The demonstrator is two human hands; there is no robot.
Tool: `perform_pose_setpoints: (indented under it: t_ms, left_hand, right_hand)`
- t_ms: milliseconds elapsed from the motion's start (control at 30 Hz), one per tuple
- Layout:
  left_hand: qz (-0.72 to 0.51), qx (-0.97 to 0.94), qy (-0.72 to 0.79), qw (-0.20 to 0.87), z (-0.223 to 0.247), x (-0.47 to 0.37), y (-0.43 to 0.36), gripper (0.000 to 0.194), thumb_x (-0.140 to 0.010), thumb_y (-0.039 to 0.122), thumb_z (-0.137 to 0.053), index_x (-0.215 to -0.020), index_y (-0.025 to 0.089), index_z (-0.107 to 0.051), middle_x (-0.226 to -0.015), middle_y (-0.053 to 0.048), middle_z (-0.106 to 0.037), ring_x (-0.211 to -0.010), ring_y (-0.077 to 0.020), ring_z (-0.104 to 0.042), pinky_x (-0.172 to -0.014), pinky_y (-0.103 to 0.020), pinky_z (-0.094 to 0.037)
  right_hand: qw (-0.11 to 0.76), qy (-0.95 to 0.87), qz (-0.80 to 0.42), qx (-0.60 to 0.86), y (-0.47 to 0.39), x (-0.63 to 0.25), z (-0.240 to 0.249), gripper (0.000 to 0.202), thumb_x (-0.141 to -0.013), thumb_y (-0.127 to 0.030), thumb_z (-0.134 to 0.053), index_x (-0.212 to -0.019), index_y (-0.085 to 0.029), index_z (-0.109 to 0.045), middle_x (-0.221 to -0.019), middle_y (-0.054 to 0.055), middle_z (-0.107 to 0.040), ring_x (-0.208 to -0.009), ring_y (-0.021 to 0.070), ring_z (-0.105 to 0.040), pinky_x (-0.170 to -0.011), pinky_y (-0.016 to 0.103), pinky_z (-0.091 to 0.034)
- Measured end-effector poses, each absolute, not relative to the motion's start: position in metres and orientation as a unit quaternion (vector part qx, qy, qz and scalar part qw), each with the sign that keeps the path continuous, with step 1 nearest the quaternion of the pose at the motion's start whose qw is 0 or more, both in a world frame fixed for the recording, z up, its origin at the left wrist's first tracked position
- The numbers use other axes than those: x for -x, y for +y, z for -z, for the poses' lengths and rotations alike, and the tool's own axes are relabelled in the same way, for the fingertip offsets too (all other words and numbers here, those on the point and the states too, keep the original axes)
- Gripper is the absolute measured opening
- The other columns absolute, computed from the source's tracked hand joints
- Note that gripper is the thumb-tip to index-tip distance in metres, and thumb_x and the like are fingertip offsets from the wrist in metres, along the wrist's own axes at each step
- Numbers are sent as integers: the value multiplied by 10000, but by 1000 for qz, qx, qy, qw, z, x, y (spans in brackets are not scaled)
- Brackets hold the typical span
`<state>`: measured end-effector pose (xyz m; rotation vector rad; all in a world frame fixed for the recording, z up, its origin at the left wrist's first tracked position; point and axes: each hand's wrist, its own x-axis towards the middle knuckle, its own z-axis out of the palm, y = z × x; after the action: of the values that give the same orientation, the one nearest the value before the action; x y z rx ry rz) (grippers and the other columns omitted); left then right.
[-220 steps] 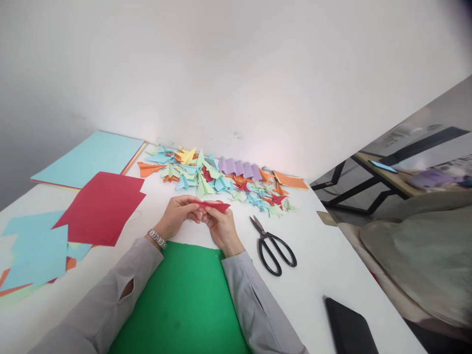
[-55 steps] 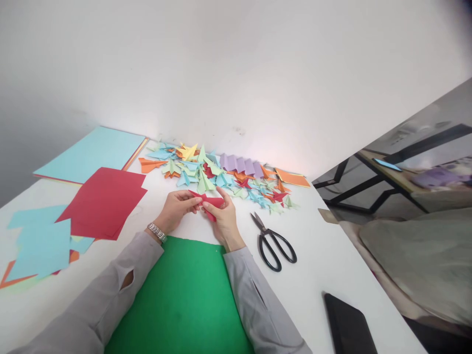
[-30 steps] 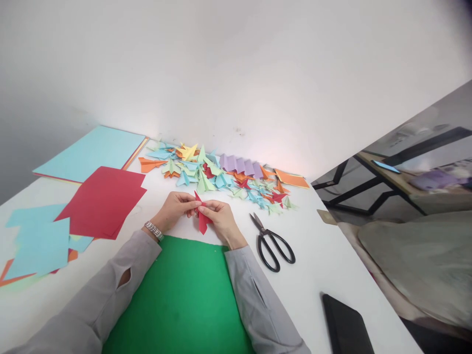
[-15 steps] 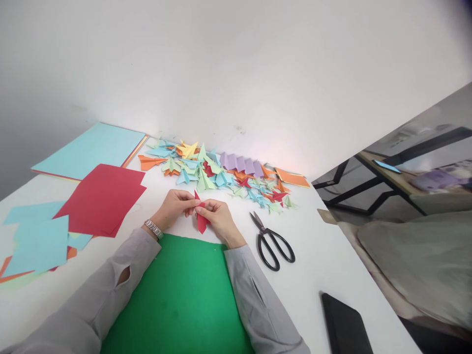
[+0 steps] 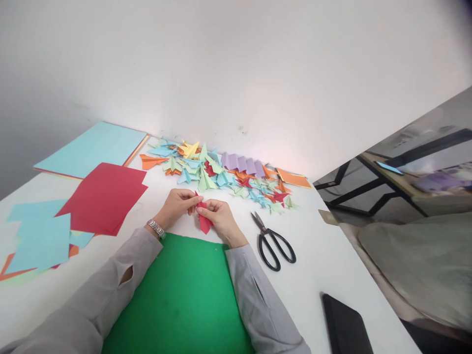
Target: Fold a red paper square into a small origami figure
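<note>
A small folded red paper (image 5: 204, 223) is held between both hands, just beyond the far edge of a green mat (image 5: 177, 290). My left hand (image 5: 179, 204) pinches its upper left part with thumb and fingers. My right hand (image 5: 220, 219) grips its right side, the thumb lying across the folds. The fingers cover much of the middle of the paper. Farther back lies a heap of folded paper pieces (image 5: 206, 179) in several colours, many shaped like small planes. Black-handled scissors (image 5: 271, 241) rest to the right of my right hand, blades slightly parted.
Red paper sheets (image 5: 103, 196) and cut blue sheets (image 5: 44, 241) lie at the left, with a stack of large coloured sheets (image 5: 92, 147) behind. Orange paper (image 5: 293, 178) sits at the back right. A black flat device (image 5: 346, 324) lies near the right edge. A wall (image 5: 236, 73) rises behind the table.
Both hands keep their pinch on the red paper, which has tilted very slightly. The whole view has shifted a little; the other things lie as before.
</note>
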<state>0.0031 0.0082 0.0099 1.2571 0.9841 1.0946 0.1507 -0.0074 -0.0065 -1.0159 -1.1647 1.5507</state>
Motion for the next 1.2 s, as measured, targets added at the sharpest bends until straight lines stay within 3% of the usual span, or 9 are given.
perform_pose_setpoints:
  t_ms: [300,500,667,800,1200]
  left_hand:
    - [-470,-474,403,626,-4,-5,10,373,-688,463,-710,-515,144,-620,-438,-15,-551,-396,-97,-485,-408,-227,-358]
    - [-482,-501,414,588,-6,-5,9,372,-722,438,-690,-513,137,-626,-434,-15,-556,-399,-90,-486,-428,-226,-387]
    - [-520,-441,363,635,-7,-2,9,198,-677,310,-723,-751,127,-707,-586,-33,-650,-525,-120,-579,-495,-241,-454]
    - [-529,-438,366,628,-6,-1,9,315,-670,250,-723,-955,117,-708,-571,-17,-649,-518,-115,-577,-500,-241,-460]
    - [-525,-427,371,635,-7,4,14,177,-619,201,-728,-759,100,-691,-513,-21,-650,-459,-114,-580,-477,-231,-472]
  right_hand:
    - [460,-453,-655,393,-7,-153,6,255,-565,-361,-825,-622,-176,-659,-563,-12,-660,-496,104,-558,-490,224,-420]
    - [456,-435,-661,407,-7,-154,6,250,-560,-343,-833,-627,-155,-684,-551,-2,-663,-458,91,-543,-455,210,-407]
    - [460,-404,-682,400,-8,-156,2,258,-567,-354,-830,-668,-156,-699,-515,-4,-652,-407,92,-519,-403,210,-388]
    - [455,-405,-687,395,-8,-157,0,246,-566,-339,-830,-653,-152,-695,-513,-4,-654,-400,89,-522,-385,201,-384]
    - [441,-431,-688,382,-7,-157,5,251,-635,-367,-790,-691,-148,-681,-567,13,-680,-427,93,-551,-386,195,-404]
